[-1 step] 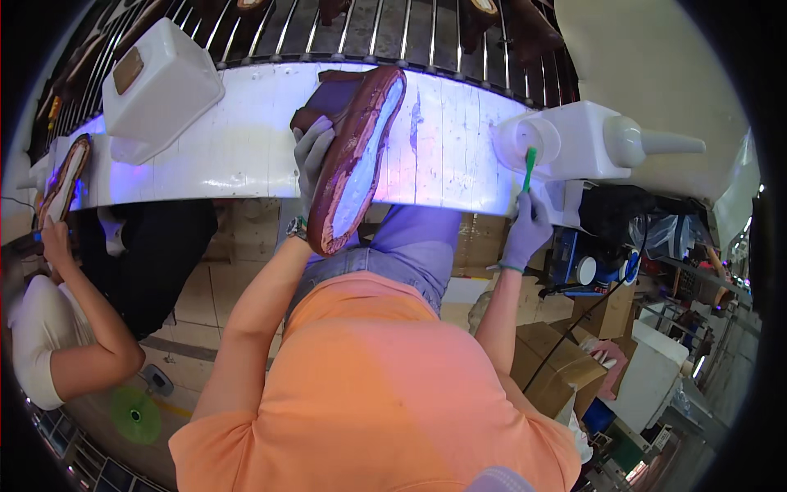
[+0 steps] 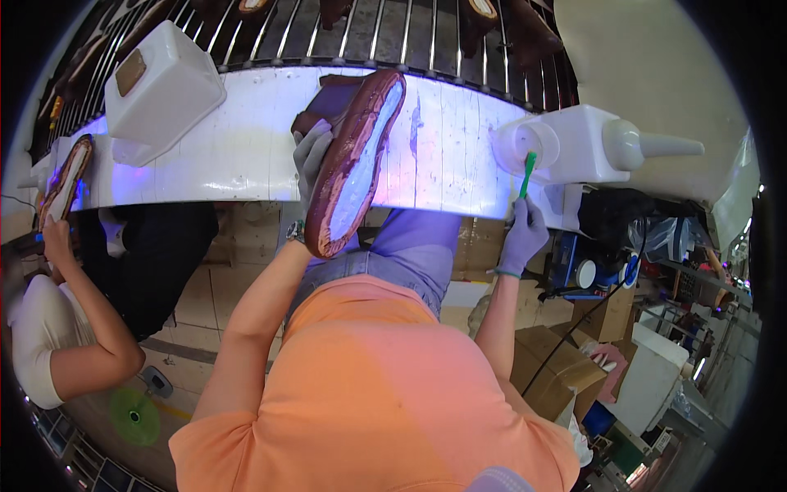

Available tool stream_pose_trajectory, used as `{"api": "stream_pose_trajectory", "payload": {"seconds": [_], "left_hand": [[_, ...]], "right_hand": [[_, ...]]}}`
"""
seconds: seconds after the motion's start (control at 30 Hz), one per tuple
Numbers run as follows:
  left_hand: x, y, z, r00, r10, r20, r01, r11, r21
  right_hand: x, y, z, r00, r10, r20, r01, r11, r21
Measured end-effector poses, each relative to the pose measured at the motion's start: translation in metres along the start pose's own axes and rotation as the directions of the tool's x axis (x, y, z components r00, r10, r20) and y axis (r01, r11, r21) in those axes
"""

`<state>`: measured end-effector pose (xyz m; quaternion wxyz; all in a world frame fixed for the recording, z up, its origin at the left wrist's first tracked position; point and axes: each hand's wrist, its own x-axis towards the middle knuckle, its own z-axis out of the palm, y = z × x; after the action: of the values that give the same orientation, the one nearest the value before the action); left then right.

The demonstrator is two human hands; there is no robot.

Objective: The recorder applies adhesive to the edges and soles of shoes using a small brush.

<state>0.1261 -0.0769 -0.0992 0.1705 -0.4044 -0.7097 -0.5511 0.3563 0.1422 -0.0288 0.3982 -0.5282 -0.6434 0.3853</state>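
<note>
My left hand (image 2: 312, 157), in a pale glove, grips a dark brown shoe upper (image 2: 326, 197) by its side. Its underside is turned toward me and tilted, with a pale, wet-looking strip (image 2: 361, 184) inside a reddish-brown rim. Farther right, my gloved right hand (image 2: 525, 236) closes on a slim green brush (image 2: 529, 170), like a toothbrush. The brush's tip is over the small round cup (image 2: 533, 141) at the near end of a white plastic bottle (image 2: 578, 139) with a long nozzle; whether it touches the contents I cannot tell.
A white bench (image 2: 246, 176) curves in front of me, backed by a metal roller conveyor (image 2: 361, 41) carrying more shoe parts. A cut-open white jug (image 2: 164, 90) stands left. Beside it, a co-worker's hand (image 2: 57, 238) holds another shoe (image 2: 65, 180). Cardboard boxes (image 2: 553, 361) sit lower right.
</note>
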Motion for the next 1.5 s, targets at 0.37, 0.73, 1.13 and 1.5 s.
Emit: {"api": "stream_pose_trajectory", "payload": {"seconds": [0.37, 0.73, 1.13, 1.5], "left_hand": [[0.036, 0.064, -0.021, 0.692, -0.701, 0.173, 0.574, 0.389, -0.721], [0.141, 0.011, 0.054, 0.756, -0.410, 0.510, 0.654, 0.480, -0.584], [0.093, -0.034, 0.021, 0.817, -0.559, 0.140, 0.536, 0.648, -0.541], [0.109, -0.033, 0.021, 0.772, -0.598, 0.214, 0.615, 0.620, -0.486]], "right_hand": [[-0.096, -0.013, 0.040, 0.687, -0.382, 0.618, 0.398, 0.909, 0.119], [-0.065, -0.088, 0.158, 0.912, -0.006, 0.410, -0.181, 0.891, 0.416], [0.132, -0.092, 0.287, 0.863, -0.487, 0.134, 0.488, 0.872, 0.027], [0.345, 0.004, 0.209, 0.946, 0.234, 0.224, -0.298, 0.899, 0.322]]}}
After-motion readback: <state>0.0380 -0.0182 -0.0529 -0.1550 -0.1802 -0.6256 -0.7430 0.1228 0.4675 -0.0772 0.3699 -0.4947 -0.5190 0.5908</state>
